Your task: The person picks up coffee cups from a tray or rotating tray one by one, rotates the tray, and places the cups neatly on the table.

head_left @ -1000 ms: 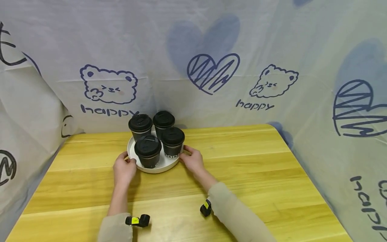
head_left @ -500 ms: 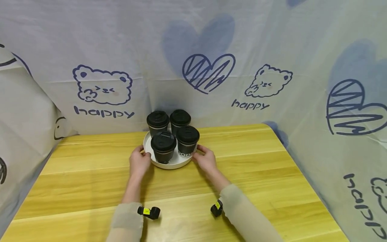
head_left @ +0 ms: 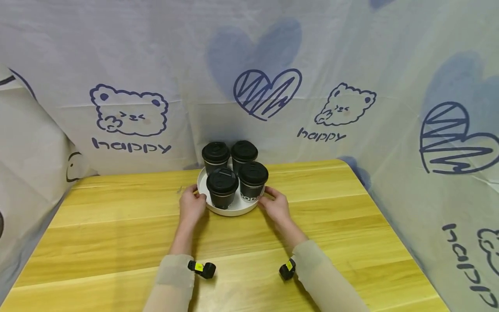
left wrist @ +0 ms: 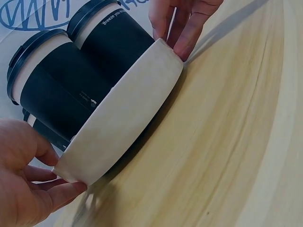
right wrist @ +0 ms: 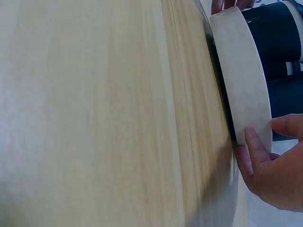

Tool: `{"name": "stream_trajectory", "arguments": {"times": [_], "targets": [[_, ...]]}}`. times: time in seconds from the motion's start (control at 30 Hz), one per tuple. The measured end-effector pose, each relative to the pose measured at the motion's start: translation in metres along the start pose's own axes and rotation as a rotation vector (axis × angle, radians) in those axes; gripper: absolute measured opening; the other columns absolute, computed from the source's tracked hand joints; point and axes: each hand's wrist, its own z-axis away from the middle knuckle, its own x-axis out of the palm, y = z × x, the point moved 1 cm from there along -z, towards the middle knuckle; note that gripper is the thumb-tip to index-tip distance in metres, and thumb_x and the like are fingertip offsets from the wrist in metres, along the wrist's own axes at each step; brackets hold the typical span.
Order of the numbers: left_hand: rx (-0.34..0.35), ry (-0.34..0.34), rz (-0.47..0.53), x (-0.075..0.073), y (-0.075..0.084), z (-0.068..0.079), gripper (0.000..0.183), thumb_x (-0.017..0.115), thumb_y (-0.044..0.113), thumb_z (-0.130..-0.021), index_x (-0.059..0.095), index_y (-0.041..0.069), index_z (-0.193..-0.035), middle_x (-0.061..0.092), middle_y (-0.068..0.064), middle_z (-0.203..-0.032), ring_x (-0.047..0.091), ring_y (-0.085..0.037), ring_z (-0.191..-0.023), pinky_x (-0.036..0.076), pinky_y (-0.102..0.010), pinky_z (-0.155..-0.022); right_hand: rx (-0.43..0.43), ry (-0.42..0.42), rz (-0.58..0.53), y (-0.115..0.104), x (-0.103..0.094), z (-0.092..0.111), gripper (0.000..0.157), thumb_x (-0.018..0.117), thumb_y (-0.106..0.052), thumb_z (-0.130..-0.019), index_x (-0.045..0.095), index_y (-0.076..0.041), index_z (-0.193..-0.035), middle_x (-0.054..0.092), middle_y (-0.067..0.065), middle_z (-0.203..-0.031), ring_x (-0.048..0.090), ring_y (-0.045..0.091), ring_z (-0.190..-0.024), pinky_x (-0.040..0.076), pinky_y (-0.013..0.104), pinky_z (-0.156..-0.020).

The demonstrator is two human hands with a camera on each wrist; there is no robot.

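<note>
Along the far side, a pale cloth [head_left: 195,52] is hung close behind a yellow wood-grained table [head_left: 97,242]. From left to right it is printed with a bear face [head_left: 130,112] above the word "happy", a scribbled heart [head_left: 268,93] and a smaller bear face [head_left: 347,106]. On the near left, a beige left sleeve [head_left: 171,277] is seen with a small black wrist camera [head_left: 202,268] attached. Beyond it, the left side of a round white tray [head_left: 234,212] is grasped by the left hand [head_left: 192,206], fingers being set at the rim and lower edge. The tray is located at the table's far edge, about the middle, with shadow beneath its wall. The tray's right side is gripped likewise by the right hand [head_left: 277,207], above a beige right sleeve [head_left: 327,277].

The tray is plain, shallow and smooth-walled. On it four black paper cups with black lids are stood upright: far-left cup [head_left: 215,158], near-left cup [head_left: 222,190], far-right cup [head_left: 244,155] and near-right cup [head_left: 253,182]. White lettering is carried low on the last. The far pair is partly hidden by the near pair; whether the cloth is touched cannot be told.
</note>
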Motion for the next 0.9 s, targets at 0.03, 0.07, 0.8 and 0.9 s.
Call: {"name": "stream_trajectory", "arguments": {"times": [0.03, 0.07, 0.8, 0.9], "targets": [[-0.004, -0.002, 0.001, 0.0, 0.0, 0.0, 0.05, 0.051, 0.001, -0.093, 0.053, -0.014, -0.141, 0.06, -0.031, -0.135, 0.06, -0.037, -0.112, 0.05, -0.045, -0.094, 0.0, -0.004, 0.003, -0.001, 0.0, 0.0, 0.05, 0.061, 0.005, -0.094, 0.054, 0.012, -0.143, 0.058, 0.033, -0.138, 0.07, 0.024, -0.098, 0.06, 0.035, -0.093], [-0.008, -0.004, 0.003, 0.0, 0.0, 0.0, 0.05, 0.051, 0.001, -0.094, 0.052, -0.014, -0.142, 0.061, -0.031, -0.134, 0.059, -0.036, -0.112, 0.049, -0.045, -0.094, 0.002, -0.006, 0.006, -0.001, -0.001, 0.0, 0.05, 0.061, 0.004, -0.094, 0.053, 0.011, -0.143, 0.057, 0.032, -0.139, 0.07, 0.023, -0.099, 0.06, 0.035, -0.093], [0.029, -0.115, -0.075, -0.008, -0.009, -0.005, 0.051, 0.054, 0.006, -0.093, 0.052, -0.011, -0.141, 0.067, -0.026, -0.118, 0.064, -0.03, -0.108, 0.052, -0.034, -0.085, -0.001, 0.015, 0.167, -0.002, -0.005, -0.003, 0.051, 0.067, -0.005, -0.093, 0.058, 0.005, -0.142, 0.058, 0.024, -0.144, 0.064, 0.025, -0.11, 0.057, 0.03, -0.091], [0.069, -0.139, -0.101, -0.013, -0.01, -0.007, 0.05, 0.056, 0.007, -0.093, 0.053, -0.013, -0.138, 0.066, -0.027, -0.117, 0.064, -0.033, -0.108, 0.053, -0.038, -0.088, -0.022, 0.011, 0.248, -0.002, -0.006, -0.001, 0.053, 0.068, -0.009, -0.093, 0.058, 0.003, -0.143, 0.059, 0.023, -0.143, 0.063, 0.028, -0.116, 0.055, 0.031, -0.091]]}}
